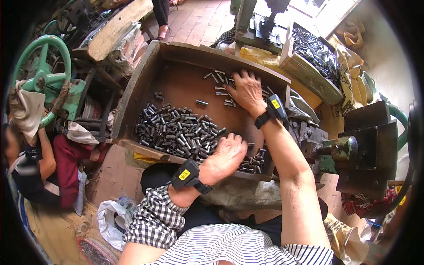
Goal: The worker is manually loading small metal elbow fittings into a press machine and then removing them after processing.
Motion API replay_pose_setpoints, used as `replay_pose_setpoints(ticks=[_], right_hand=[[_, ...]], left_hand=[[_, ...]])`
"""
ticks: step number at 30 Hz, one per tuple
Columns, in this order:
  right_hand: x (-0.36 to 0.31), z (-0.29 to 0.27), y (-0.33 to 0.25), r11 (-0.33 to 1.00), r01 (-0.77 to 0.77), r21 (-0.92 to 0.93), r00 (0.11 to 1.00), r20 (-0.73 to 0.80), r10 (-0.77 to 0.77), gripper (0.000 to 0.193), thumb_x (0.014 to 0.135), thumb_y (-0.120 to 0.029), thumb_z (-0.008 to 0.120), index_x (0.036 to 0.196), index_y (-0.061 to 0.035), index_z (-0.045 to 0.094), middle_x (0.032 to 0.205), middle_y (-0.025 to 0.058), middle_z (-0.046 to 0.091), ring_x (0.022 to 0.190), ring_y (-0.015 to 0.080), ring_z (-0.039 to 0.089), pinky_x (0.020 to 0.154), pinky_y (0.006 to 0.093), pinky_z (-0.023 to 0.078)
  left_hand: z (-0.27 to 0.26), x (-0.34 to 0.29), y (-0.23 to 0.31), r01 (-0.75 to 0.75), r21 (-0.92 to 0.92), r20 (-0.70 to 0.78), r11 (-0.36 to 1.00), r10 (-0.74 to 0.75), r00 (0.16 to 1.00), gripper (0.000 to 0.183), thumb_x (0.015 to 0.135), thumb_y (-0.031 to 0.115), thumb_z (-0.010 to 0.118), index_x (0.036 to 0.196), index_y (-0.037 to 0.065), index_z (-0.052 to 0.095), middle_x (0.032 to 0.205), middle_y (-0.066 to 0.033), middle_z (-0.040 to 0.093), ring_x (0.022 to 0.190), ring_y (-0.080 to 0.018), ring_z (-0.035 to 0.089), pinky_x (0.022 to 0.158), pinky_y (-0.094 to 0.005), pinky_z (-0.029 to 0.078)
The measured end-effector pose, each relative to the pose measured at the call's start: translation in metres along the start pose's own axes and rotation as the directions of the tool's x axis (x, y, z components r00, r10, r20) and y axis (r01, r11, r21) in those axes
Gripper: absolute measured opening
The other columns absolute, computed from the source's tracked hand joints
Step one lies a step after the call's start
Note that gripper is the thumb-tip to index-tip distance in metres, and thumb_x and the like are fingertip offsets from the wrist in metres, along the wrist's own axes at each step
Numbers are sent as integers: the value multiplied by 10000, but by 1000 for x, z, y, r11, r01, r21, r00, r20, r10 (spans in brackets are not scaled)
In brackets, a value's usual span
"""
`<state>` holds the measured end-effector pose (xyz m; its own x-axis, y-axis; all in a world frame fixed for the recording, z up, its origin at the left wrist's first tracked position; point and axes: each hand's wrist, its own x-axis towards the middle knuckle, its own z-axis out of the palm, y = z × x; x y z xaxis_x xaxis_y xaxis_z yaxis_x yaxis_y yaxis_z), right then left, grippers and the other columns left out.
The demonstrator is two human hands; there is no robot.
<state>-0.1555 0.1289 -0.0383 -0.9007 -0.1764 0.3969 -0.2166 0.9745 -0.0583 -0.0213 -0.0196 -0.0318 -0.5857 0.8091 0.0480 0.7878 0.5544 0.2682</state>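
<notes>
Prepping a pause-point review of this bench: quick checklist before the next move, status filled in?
1. Both hands inside the wooden box: ok, left hand beside the large pile of metal pieces, right hand at the far right.
2. Wrist devices strapped on: ok, both wrists.
3. Pieces in one group: not ok, loose pieces by the right hand, small cluster front right.
4. Checkered sleeve outside the box: ok.
5. Left-hand grip: cannot tell, fingertips obscured.

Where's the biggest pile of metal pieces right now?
In the head view, the biggest pile lies in the near-left part of the wooden tray, beside the left hand.
</notes>
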Motion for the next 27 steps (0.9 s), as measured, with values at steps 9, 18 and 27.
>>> replay_pose_setpoints(ticks=[9, 18, 27], right_hand=[[-69, -9, -22, 983, -83, 165, 996, 52, 75, 235, 748, -262, 641, 896, -85, 596, 941, 166, 543, 924, 354, 518, 754, 474, 415], [-115, -38, -15, 879, -156, 450, 987, 111, 119, 179, 733, -152, 670, 871, -39, 661, 928, 155, 603, 916, 330, 574, 856, 399, 440], [-150, -84, -4, 458, -477, 750, 860, 291, 420, 221, 748, -142, 715, 920, -8, 678, 733, 104, 599, 631, 156, 563, 580, 287, 442]], left_hand=[[0, 5, -5, 84, 53, 91, 995, -88, 992, 156, 697, 110, 601, 841, 52, 612, 893, -125, 590, 876, -268, 551, 747, -378, 434], [2, 3, -5, 87, 123, 44, 989, -93, 995, 190, 721, 131, 587, 887, 40, 604, 925, -127, 591, 931, -282, 539, 824, -409, 412], [2, 6, -3, 71, 7, -26, 997, -70, 997, 91, 681, 95, 580, 764, 57, 584, 809, -132, 605, 861, -302, 574, 811, -427, 418]])
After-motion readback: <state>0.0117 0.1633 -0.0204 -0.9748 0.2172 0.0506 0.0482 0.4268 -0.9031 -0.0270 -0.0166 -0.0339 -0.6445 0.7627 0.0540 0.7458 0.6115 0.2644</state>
